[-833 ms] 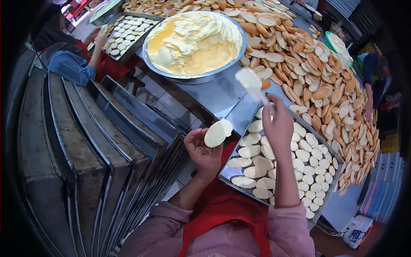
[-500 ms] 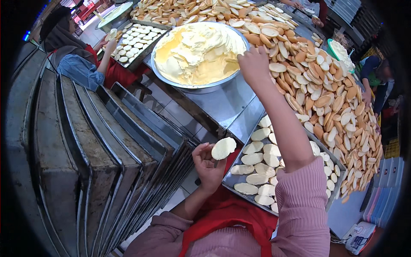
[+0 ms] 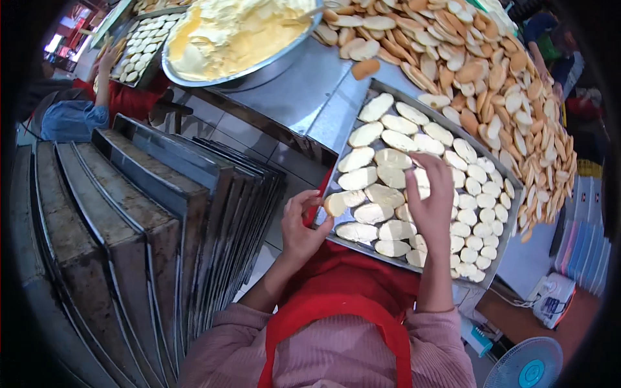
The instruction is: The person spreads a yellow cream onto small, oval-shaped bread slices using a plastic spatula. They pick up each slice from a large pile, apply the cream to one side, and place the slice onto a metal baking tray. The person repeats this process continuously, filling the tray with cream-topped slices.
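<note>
My left hand (image 3: 301, 226) is at the left edge of the metal tray (image 3: 343, 145), thumb and fingers closed around the edge of a small bread slice (image 3: 335, 205). That slice shows some browned crust and overlaps its neighbours. Over the middle of the tray, my right hand (image 3: 432, 197) reaches down with thumb and fingers apart, touching or just above cream-topped bread slices (image 3: 391, 176). It hides some of them. Rows of coated slices cover the tray. A spatula (image 3: 317, 11) rests in the large metal bowl (image 3: 194, 83) of pale yellow cream (image 3: 239, 35).
A big heap of bread slices (image 3: 479, 84) lies beyond the tray. Stacked metal trays (image 3: 129, 200) stand close on my left. A co-worker's arm (image 3: 102, 81) reaches to another filled tray (image 3: 145, 45). At lower right are a fan (image 3: 527, 368) and a power strip (image 3: 553, 301).
My right hand has moved from the bowl down to the tray. The left hand has brought its slice from in front of me to the tray's left edge. The view has shifted right and down.
</note>
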Available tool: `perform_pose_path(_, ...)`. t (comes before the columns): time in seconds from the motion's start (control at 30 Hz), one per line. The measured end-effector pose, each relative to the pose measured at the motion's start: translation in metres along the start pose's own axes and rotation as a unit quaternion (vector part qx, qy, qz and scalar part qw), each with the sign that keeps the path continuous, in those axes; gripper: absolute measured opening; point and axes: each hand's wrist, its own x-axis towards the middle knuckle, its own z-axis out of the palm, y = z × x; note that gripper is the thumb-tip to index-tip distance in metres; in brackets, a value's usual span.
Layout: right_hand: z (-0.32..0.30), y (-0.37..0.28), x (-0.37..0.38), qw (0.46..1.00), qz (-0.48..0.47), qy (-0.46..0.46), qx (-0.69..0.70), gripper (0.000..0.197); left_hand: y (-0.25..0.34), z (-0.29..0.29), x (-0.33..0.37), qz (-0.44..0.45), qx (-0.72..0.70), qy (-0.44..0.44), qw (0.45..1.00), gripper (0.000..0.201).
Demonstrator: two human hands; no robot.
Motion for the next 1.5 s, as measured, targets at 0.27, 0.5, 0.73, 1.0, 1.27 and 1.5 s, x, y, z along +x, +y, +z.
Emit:
perform_pose_path(0.27, 0.007, -0.013, -0.055, 0.96, -0.016, -0.217, 0.176, 0.08, -0.01, 0.013, -0.049, -0.069, -0.14, 0.047, 0.987, 0.061)
perform_pose_path(0.5, 0.011, -0.025, -0.041, 0.932, -0.098, -0.283, 0.204, 0.084, 0.006, 0.009, -0.049, -0.064, -0.224, 0.032, 0.972, 0.063)
perform_pose_path(0.73, 0.014, -0.027, -0.043, 0.927, -0.114, -0.292, 0.206, 0.08, 0.001, 0.005, -0.054, -0.096, -0.233, -0.008, 0.968, 0.066)
perform_pose_path(1.0, 0.029, -0.022, -0.043, 0.943, -0.108, -0.291, 0.122, 0.077, -0.011, -0.009, -0.059, -0.075, -0.097, 0.009, 0.992, 0.086)
perform_pose_path(1.27, 0.044, -0.012, -0.055, 0.943, -0.12, -0.311, -0.007, 0.076, -0.017, -0.019, -0.059, -0.063, -0.036, 0.028, 0.997, 0.087)
perform_pose_path(1.5, 0.04, -0.012, -0.059, 0.941, -0.071, -0.327, 0.041, 0.074, -0.013, -0.018, -0.056, -0.066, -0.034, 0.029, 0.997, 0.082)
